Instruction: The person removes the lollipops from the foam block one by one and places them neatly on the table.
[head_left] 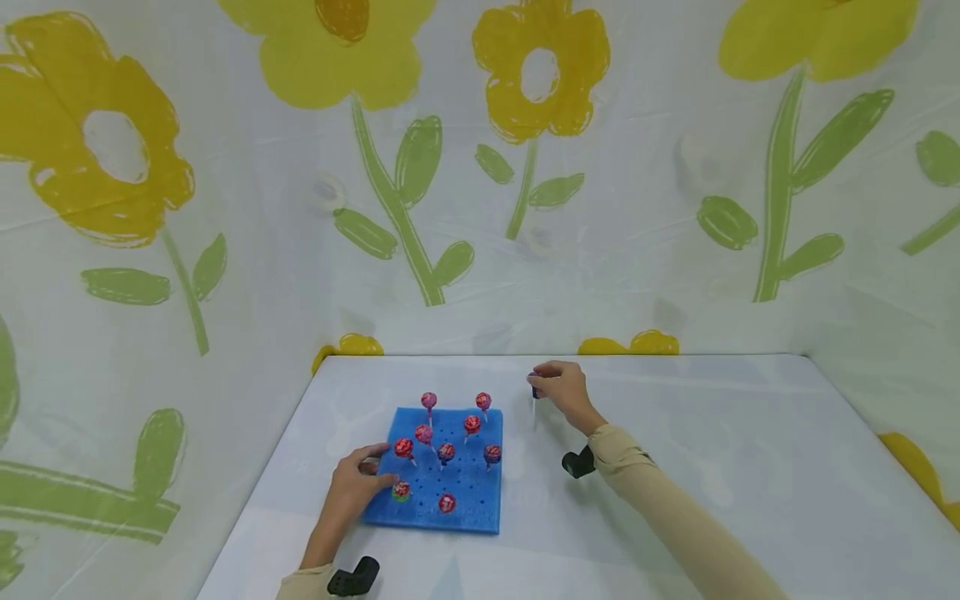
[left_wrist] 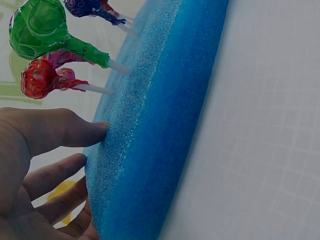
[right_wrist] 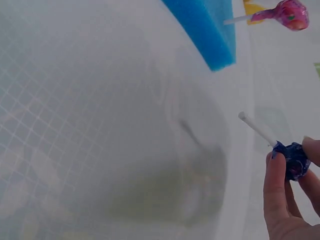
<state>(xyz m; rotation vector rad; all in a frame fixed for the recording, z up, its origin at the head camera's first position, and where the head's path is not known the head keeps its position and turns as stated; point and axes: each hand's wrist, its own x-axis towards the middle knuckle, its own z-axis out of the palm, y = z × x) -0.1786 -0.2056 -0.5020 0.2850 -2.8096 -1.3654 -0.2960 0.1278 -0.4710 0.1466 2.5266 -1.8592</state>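
A square blue foam block (head_left: 450, 471) with rows of small holes lies flat on the white table (head_left: 712, 467), in the lower centre of the head view. Nine wrapped lollipops stand in it on white sticks, most with red or pink wrappers, spread across its far and middle rows and along the near edge.

The left hand (head_left: 352, 492) rests at the block's left edge, lower left of centre. Its fingers are loosely spread and fairly straight, not curled round anything; in the left wrist view the thumb (left_wrist: 65, 131) presses its tip against the top face of the foam near the edge, and the other fingers lie below it along the side wall. Just above the thumb in that view stand a green-wrapped lollipop (left_wrist: 40, 31) and a red-wrapped lollipop (left_wrist: 41, 79), their sticks sunk in the foam.

The right hand (head_left: 564, 392) is held above the table to the right of the block's far right corner, apart from the foam. Its fingertips pinch the head of a dark blue wrapped lollipop (right_wrist: 291, 160), whose white stick points away from the hand toward the table. In the right wrist view, the block's corner and a pink-wrapped lollipop (right_wrist: 287, 13) show in the upper right of the frame.
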